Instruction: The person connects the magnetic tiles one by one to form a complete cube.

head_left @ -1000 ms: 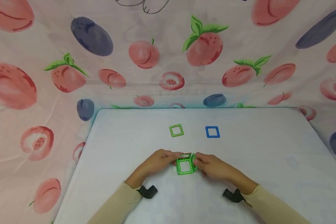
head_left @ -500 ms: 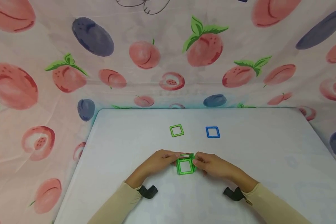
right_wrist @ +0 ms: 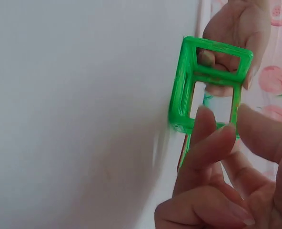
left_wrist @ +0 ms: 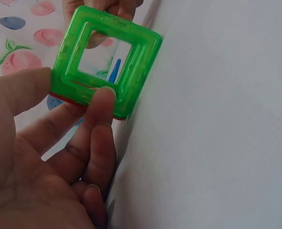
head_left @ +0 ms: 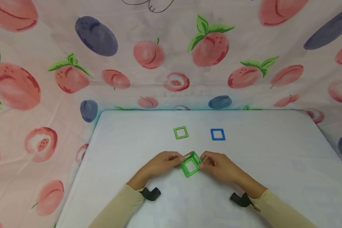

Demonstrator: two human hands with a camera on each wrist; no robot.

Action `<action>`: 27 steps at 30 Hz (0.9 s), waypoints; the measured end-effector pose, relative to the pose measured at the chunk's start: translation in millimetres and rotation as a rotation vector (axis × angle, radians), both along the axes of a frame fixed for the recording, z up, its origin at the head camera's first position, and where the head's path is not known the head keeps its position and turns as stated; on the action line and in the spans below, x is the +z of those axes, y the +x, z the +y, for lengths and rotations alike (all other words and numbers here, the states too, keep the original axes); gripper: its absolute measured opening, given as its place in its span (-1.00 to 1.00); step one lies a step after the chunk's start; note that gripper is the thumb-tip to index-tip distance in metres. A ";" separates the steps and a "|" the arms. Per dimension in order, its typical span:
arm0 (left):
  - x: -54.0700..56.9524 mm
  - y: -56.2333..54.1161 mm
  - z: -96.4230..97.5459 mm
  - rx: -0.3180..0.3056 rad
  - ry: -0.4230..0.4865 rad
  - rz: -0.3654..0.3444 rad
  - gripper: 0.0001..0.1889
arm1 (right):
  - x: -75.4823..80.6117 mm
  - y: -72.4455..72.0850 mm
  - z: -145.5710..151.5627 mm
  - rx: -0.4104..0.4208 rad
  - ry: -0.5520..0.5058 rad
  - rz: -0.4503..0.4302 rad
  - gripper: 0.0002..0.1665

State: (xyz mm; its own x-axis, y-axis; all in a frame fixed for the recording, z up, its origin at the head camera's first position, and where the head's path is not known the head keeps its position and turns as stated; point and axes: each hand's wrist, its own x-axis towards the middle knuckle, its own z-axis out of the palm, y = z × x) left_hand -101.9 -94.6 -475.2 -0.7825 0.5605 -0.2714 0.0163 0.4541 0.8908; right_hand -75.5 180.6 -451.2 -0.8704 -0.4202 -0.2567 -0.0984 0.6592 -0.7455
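My hands hold an open box of green magnetic tiles low over the table, tilted with one corner toward me. At its left side my left hand pinches the box between thumb and fingers; in the left wrist view a fingertip lies on a green tile frame, and a red edge shows along its lower side. My right hand grips the right side with thumb and bent fingers. Seen from the right wrist, the box's square frames meet at right angles, with the left hand behind them.
A light green square tile lies flat farther back on the white table, and a blue square tile lies to its right. Behind the table hangs a fruit-printed cloth. Black wrist mounts sit at both cuffs.
The right-hand green tile has swung in against the others. The box has turned counterclockwise, its right side rising, and my right hand has shifted slightly right. The loose tiles stay put.
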 end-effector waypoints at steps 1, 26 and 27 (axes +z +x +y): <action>0.1 -0.3 0.2 -0.003 0.004 0.002 -0.73 | -0.4 -2.2 -0.3 -0.018 0.004 0.011 -0.80; 2.6 0.1 1.1 0.008 0.021 0.005 -0.21 | -5.3 -56.5 -10.1 -0.016 -0.066 -0.110 -0.68; 3.0 0.0 0.9 -0.002 0.011 0.014 -0.19 | -5.1 -59.6 -10.6 -0.019 -0.069 -0.119 -0.66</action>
